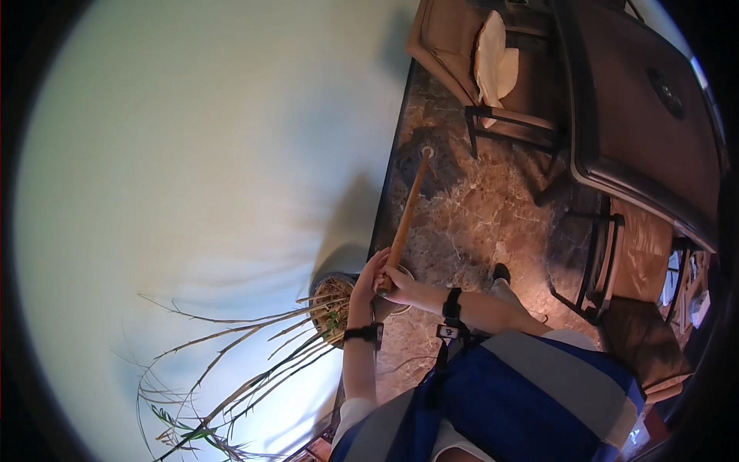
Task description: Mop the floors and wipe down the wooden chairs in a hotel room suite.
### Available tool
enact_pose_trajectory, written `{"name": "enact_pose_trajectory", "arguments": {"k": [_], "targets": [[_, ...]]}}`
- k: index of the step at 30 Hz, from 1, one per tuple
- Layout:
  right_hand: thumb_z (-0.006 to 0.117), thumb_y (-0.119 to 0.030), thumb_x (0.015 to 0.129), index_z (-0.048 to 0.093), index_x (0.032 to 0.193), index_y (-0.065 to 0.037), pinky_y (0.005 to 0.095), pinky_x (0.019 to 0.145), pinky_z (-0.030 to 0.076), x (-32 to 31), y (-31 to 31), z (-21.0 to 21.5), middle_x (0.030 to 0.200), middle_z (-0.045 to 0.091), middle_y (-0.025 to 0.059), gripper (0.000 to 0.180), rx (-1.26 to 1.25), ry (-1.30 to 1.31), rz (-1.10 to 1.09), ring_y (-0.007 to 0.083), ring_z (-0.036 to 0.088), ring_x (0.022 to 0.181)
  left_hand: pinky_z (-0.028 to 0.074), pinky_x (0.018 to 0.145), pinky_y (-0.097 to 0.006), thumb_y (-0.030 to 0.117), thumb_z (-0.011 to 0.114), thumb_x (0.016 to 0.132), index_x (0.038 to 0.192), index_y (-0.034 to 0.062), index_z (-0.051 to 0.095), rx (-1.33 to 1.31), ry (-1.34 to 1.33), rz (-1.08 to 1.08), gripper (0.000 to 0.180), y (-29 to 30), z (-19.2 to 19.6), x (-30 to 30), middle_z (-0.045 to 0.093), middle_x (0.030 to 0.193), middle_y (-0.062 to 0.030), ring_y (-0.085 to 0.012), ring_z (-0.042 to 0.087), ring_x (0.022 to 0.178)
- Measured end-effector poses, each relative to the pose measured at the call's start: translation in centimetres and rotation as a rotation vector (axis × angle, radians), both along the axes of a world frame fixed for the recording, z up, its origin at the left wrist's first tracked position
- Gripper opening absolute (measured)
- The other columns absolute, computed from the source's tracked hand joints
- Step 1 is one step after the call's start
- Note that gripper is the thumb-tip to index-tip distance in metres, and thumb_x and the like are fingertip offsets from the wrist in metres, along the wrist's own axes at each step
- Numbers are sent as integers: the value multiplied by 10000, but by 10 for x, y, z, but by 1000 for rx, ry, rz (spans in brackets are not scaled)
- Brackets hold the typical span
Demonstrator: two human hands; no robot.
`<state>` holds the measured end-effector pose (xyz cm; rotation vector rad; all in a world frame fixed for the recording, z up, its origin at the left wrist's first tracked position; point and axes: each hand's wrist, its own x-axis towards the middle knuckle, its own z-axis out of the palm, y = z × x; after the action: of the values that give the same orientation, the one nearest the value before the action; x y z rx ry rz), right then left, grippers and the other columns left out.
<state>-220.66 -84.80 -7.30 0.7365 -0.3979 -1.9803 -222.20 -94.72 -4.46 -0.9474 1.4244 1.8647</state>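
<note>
Head view, tilted, of a person gripping a long wooden handle (406, 219) with both hands. The left hand (364, 289) is wrapped around the near end of the handle, its fingers pressed together about the wood; the right hand (394, 283) closes on the same end, just beside and touching the left, so that the two grips pinch the handle together. A dark band sits on the left wrist (363, 334) and another on the right wrist (452, 304).

From the hands the handle runs away over the marbled brown floor (477, 215) to its far end (426, 153), which rests on a dark patch of that floor close to the foot of the pale wall (200, 154). What is fixed to the far end is too small to tell.

Just beside the hands, on the wall side of the handle, stands a round plant pot (332, 296); long dry stalks (239, 362) with a few green leaves trail from it across the wall. On the other side of the handle, well apart, stand a brown chair (462, 54) carrying a cream cushion (491, 61) and a dark surface (631, 115) with a metal frame. Near the hands a dark shoe (501, 272) rests on the floor, and the person's blue and grey garment (531, 393) fills the lower edge.
</note>
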Motion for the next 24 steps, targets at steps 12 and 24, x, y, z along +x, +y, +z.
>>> {"name": "enact_pose_trajectory", "arguments": {"k": [12, 24], "targets": [[457, -179, 801, 485, 853, -95, 256, 686, 426, -75, -118, -10, 819, 511, 24, 103, 54, 160, 50, 124, 498, 784, 407, 756, -275, -8, 374, 713, 741, -51, 569, -867, 732, 340, 201, -62, 1, -45, 580, 824, -144, -206, 542, 810], [444, -189, 795, 462, 839, -116, 247, 685, 421, -177, -251, -28, 831, 506, 14, 87, -16, 174, 184, 107, 494, 788, 434, 667, -258, 4, 376, 703, 636, -45, 541, -866, 653, 393, 185, -201, -9, -143, 584, 749, -141, -186, 547, 718]]}}
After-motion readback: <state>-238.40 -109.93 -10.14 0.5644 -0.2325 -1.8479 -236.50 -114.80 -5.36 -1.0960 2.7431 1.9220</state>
